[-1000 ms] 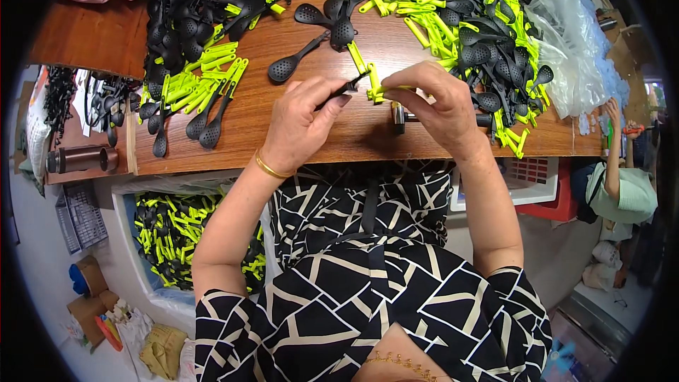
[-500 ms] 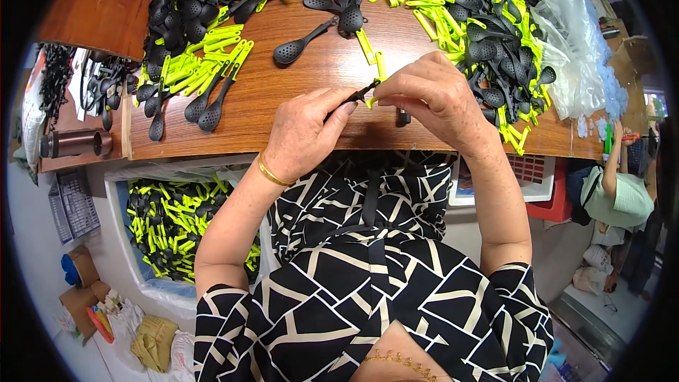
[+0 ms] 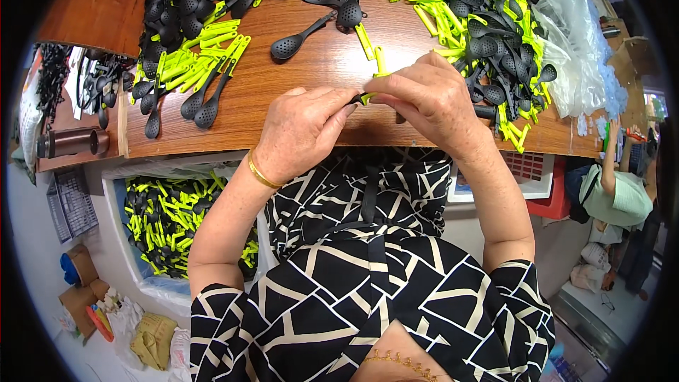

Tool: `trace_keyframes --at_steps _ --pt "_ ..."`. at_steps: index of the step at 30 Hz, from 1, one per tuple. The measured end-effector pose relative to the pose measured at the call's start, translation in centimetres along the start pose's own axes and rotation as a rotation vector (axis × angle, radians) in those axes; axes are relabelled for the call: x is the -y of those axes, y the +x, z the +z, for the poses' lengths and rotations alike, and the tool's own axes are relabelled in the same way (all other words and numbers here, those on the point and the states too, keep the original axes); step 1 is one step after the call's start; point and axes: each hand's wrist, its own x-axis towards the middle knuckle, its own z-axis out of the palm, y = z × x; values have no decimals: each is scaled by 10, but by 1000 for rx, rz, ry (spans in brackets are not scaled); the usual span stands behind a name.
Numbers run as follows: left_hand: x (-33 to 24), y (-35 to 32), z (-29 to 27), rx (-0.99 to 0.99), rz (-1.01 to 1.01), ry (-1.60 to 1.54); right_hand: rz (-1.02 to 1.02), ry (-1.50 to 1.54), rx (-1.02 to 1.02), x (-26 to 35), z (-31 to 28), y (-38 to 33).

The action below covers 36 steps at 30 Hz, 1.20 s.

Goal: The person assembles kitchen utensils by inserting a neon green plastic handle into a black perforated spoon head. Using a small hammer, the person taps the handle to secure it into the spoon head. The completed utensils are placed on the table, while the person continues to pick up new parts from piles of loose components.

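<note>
My left hand [image 3: 300, 126] is closed on a black part [image 3: 357, 98], likely a spoon's neck; my fingers hide most of it. Against its tip, my right hand [image 3: 433, 102] pinches a small lime-green handle piece [image 3: 366, 99]. The two parts meet just over the table's near edge. Just beyond the right fingers lies a loose green handle [image 3: 380, 60], with another green handle [image 3: 364, 41] behind it. A black perforated spoon [image 3: 288, 47] rests farther left, beside a small cluster of black spoons [image 3: 349, 14].
A heap of black spoons and green handles [image 3: 488, 46] covers the table's right side; green handles [image 3: 205, 56] pile up at left. Below the left edge stands a lined bin [image 3: 113, 201] of spoons. A metal flask [image 3: 67, 143] lies at far left. Another person [image 3: 615, 191] is at right.
Both hands have drawn slightly left and closer together. The green piece now lines up with the black part's tip, where it was angled before.
</note>
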Motion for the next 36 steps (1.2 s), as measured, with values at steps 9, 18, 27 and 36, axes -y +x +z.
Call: trace_keyframes --at_steps 9,18,27,36 --pt "1 -65 13 254 -387 -514 -259 26 -54 14 47 -26" --pt "-7 -97 89 -76 -861 -1251 -198 140 114 9 69 -40" --pt "-22 -88 95 -119 -903 -1242 293 62 82 -61 40 -31" --pt "-21 -89 96 -136 -916 -1254 101 -25 31 -89 61 9"
